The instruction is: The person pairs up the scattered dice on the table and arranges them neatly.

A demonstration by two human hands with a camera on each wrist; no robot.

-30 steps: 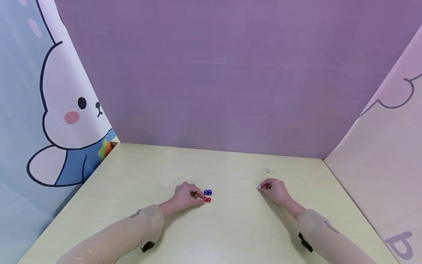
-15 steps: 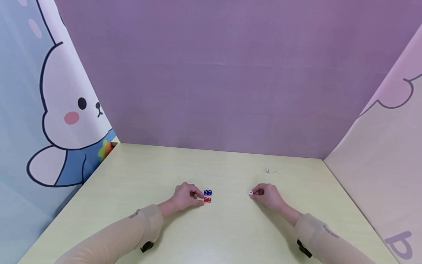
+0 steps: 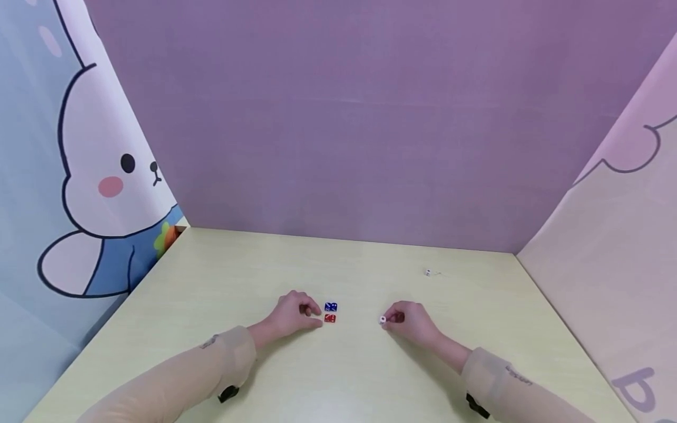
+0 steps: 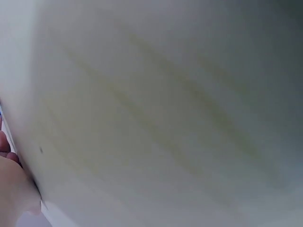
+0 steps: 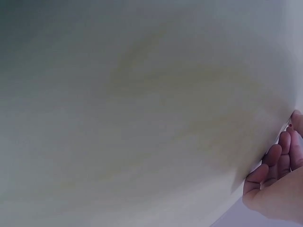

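Note:
In the head view, a pair of blue dice lies side by side on the table, with a pair of red dice just in front of them. My left hand rests left of these dice, thumb and finger apart and holding nothing, the fingertips close to the red pair. To their right, my right hand pinches a white die between thumb and fingertips. The right wrist view shows only a sliver of this die between the fingers. Part of the left hand appears at the left wrist view's edge.
Another white die sits farther back on the pale table, beside a small thin mark. A purple cloth rises behind the table. Printed cloths stand at the left, with a rabbit, and at the right.
My right hand has carried the white die leftward and nearer to the front, closer to the coloured dice. The left hand has drawn slightly back from the red dice.

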